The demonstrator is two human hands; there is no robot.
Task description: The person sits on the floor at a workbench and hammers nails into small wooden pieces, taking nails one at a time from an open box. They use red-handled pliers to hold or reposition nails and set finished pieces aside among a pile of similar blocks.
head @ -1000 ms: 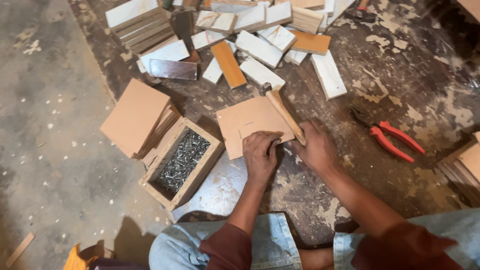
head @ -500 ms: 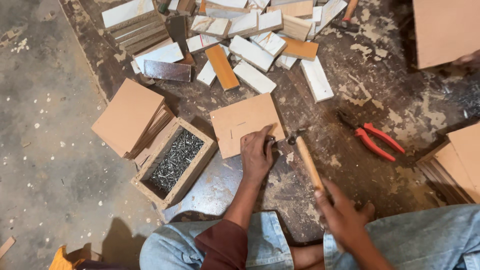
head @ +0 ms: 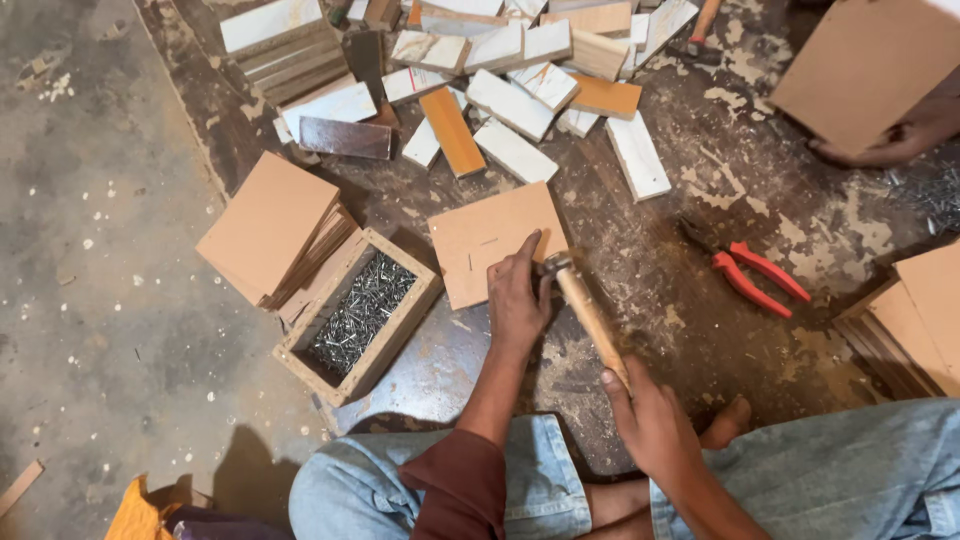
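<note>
Square board (head: pixel 495 240) lies flat on the floor at frame centre; left hand (head: pixel 517 295) pinches something small at its near edge, likely a nail, right hand (head: pixel 650 425) is wrapped around the hammer (head: pixel 585 310) handle. Nailing step; next strike needs fingers clear and a square hit.

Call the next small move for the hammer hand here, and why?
Probably a short, light tap straight down. The right hand grips the hammer low on its wooden handle, with the head beside the left hand's fingers, which press on the square board. With fingers that near the head, a full swing looks risky.
</note>
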